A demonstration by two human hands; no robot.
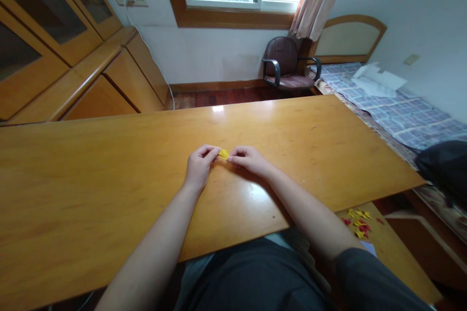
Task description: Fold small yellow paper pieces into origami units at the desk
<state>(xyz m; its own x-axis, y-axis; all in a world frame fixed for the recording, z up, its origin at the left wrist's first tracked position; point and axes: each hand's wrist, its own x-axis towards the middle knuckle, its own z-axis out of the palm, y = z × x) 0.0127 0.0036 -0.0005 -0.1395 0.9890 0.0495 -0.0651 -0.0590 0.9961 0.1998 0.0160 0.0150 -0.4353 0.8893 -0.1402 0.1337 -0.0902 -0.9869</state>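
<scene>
Between my two hands, just above the wooden table [120,180], is a small piece of folded yellow paper [224,154]. My left hand [202,163] pinches its left end between thumb and fingers. At its right end, the thumb and index finger of my right hand [250,160] are closed on it. The fingers cover both ends of the paper, so its full shape is hidden.
Small yellow and red folded paper pieces [359,223] lie on a lower wooden surface [397,257] at my right. Beyond the table stand an office chair [286,60], a bed [394,102] and a wooden cabinet [134,73]. A black bag-like thing [445,170] is at the right edge.
</scene>
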